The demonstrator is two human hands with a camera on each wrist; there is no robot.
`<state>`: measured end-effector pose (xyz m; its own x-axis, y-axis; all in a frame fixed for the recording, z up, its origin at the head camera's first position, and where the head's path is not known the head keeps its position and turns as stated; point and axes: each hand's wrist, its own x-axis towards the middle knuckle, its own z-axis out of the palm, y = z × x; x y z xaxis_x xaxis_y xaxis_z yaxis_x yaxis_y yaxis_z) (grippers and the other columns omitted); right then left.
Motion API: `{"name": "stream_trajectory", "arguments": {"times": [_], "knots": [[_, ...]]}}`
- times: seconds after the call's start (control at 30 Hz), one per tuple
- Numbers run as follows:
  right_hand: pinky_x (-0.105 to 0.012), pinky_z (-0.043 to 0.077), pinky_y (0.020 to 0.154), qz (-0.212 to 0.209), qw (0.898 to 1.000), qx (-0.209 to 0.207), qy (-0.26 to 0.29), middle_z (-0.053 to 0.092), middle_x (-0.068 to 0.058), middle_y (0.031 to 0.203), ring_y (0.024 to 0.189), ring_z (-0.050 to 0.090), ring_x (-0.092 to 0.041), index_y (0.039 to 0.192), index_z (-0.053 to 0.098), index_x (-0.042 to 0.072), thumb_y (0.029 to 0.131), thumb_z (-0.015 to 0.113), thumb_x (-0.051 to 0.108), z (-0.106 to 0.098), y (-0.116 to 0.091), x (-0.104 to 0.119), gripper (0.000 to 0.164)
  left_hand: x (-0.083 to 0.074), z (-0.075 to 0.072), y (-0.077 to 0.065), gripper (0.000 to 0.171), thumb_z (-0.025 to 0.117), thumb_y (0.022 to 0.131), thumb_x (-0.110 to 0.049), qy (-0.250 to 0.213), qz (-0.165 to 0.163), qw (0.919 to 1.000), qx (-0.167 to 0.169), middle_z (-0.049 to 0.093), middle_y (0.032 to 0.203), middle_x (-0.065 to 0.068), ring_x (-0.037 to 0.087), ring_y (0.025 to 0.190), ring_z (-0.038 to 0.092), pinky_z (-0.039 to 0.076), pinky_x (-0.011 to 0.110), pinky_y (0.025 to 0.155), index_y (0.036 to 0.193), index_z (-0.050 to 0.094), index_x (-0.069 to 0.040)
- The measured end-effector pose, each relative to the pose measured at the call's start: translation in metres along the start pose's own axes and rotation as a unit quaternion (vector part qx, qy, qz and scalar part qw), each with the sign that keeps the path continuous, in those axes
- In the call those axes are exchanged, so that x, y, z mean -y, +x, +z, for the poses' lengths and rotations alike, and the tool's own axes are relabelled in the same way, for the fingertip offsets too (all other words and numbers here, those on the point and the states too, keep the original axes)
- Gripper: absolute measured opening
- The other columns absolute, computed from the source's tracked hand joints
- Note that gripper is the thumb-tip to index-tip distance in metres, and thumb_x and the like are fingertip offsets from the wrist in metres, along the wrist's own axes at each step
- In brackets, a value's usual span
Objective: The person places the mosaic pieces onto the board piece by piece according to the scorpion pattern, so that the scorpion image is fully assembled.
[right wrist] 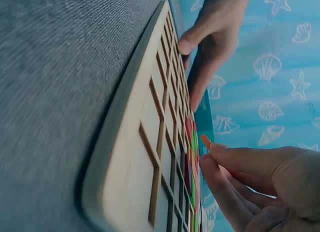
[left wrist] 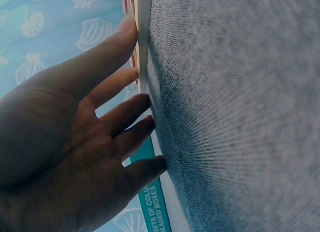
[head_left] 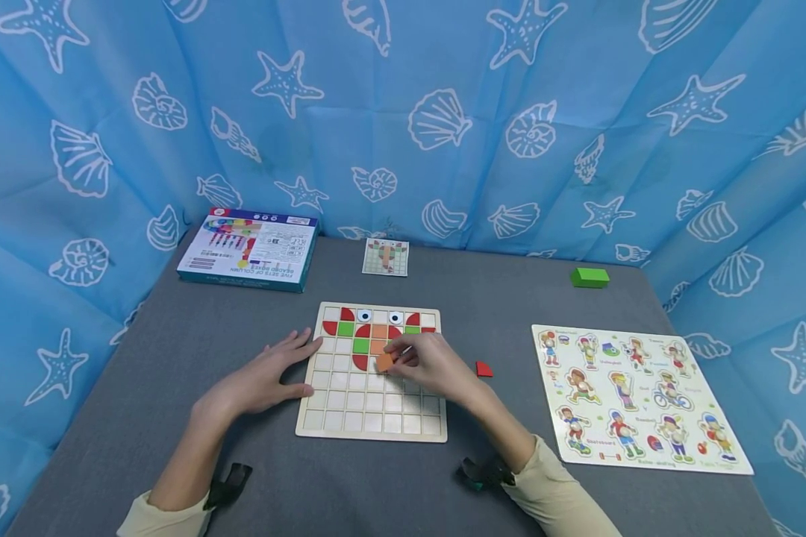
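A wooden grid board (head_left: 349, 422) lies on the grey table, its upper rows filled with red, green and orange pieces and two eye pieces (head_left: 364, 316). My right hand (head_left: 431, 363) pinches an orange square tile (head_left: 384, 363) between thumb and fingertips, close over the grid just below the orange column. In the right wrist view the tile (right wrist: 205, 140) sticks out past the thumb tip. My left hand (head_left: 269, 377) rests at the board's left edge, fingers spread and straight, thumb and fingertips against the rim; the left wrist view shows the same fingers (left wrist: 127, 114).
Right of the board lies a red quarter-round piece (head_left: 483, 369). A pattern card (head_left: 386, 257) lies behind the board, a boxed toy set (head_left: 248, 250) at the back left. A green block (head_left: 589, 277) and a picture puzzle board (head_left: 638, 399) are on the right.
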<state>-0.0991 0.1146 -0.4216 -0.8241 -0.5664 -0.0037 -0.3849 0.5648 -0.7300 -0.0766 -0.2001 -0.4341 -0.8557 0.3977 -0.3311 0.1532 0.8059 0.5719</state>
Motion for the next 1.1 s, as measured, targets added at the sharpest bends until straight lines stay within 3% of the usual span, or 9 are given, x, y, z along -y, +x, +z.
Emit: {"name": "stream_trajectory", "arguments": {"times": [0.27,0.63,0.87,1.1], "knots": [[-0.018,0.055,0.071,0.013,0.999,0.002,-0.043,0.076,-0.004,0.086,0.077,0.066,-0.004,0.104,0.077,0.001,0.090,0.087,0.009,0.011,0.011,0.006,0.019,0.000,-0.001,0.002,0.087,0.080,0.100,-0.035,0.006,0.003,1.0000,0.003,0.022,0.180,0.023,0.051,0.168,0.015,0.015,0.081,0.129,0.171,0.034,-0.014],[-0.018,0.057,0.073,0.006,0.999,-0.009,-0.051,0.079,-0.006,0.090,0.080,0.069,-0.010,0.106,0.079,0.000,0.094,0.081,0.001,0.018,0.011,0.008,0.012,0.000,0.000,0.001,0.088,0.080,0.099,-0.035,0.007,0.003,1.0000,0.001,0.023,0.180,0.024,0.051,0.168,0.015,0.015,0.081,0.129,0.171,0.034,-0.013],[-0.019,0.060,0.076,0.004,1.000,-0.004,-0.018,0.079,-0.004,0.092,0.080,0.068,-0.005,0.107,0.079,0.002,0.096,0.079,0.004,0.006,0.001,-0.003,0.011,0.000,0.000,0.001,0.088,0.080,0.099,-0.035,0.005,0.006,1.0000,0.000,0.023,0.180,0.024,0.051,0.168,0.016,0.016,0.081,0.129,0.171,0.035,-0.013],[-0.021,0.062,0.076,0.027,1.000,-0.008,0.014,0.080,-0.007,0.095,0.082,0.070,-0.006,0.113,0.079,0.000,0.099,0.077,0.005,-0.020,-0.019,-0.018,0.015,0.000,0.000,0.000,0.087,0.080,0.099,-0.034,0.001,0.003,1.0000,0.000,0.024,0.180,0.024,0.051,0.168,0.015,0.015,0.080,0.129,0.171,0.035,-0.013]]}}
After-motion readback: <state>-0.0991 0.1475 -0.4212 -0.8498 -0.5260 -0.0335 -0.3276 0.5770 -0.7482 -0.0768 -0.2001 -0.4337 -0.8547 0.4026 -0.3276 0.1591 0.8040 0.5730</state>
